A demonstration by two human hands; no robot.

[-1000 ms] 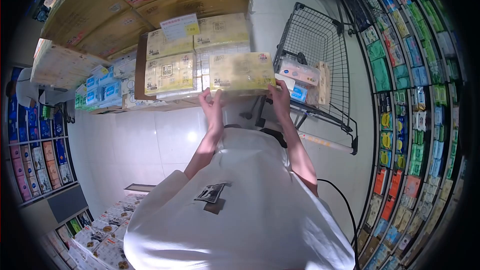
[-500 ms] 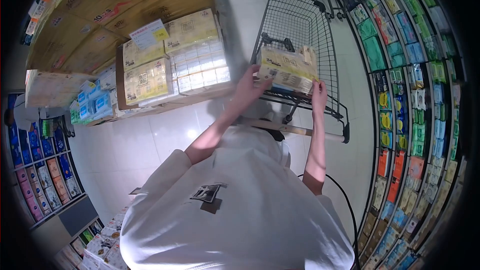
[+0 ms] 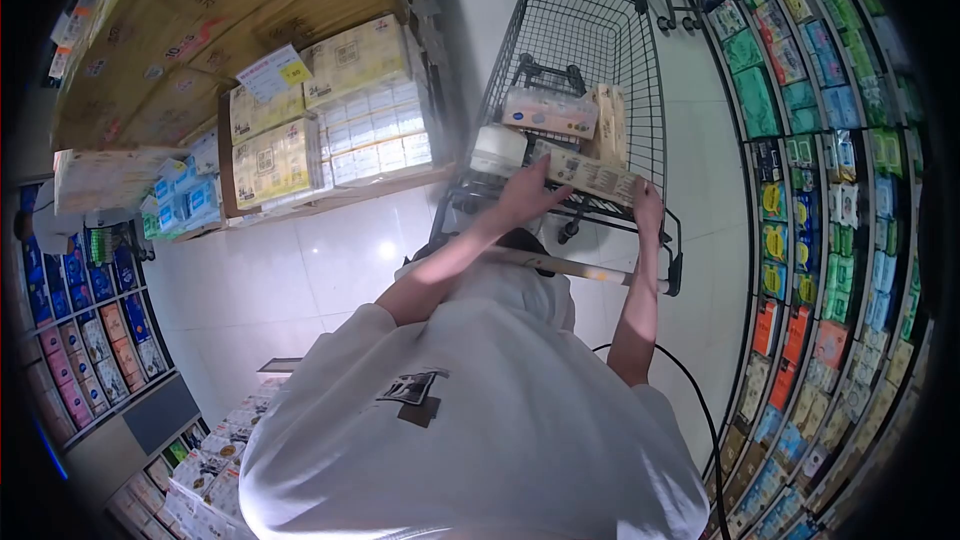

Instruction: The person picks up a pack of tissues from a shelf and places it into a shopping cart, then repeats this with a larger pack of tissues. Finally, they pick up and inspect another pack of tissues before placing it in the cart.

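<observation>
A yellow multi-pack of tissues lies low inside the black wire shopping cart, near its handle end. My left hand grips the pack's left end and my right hand grips its right end. Further in the cart sit a white-and-pink tissue pack, an upright yellow pack and a white pack. The cart's handle crosses just below my wrists.
A pallet stack of yellow tissue packs with a price sign stands to the left under brown cartons. Shelves of packaged goods curve along the right. More shelves line the left. White tiled floor lies between.
Both hands carried the yellow tissue pack from beside the pallet stack over to the right and lowered it into the cart. The view has swung toward the cart.
</observation>
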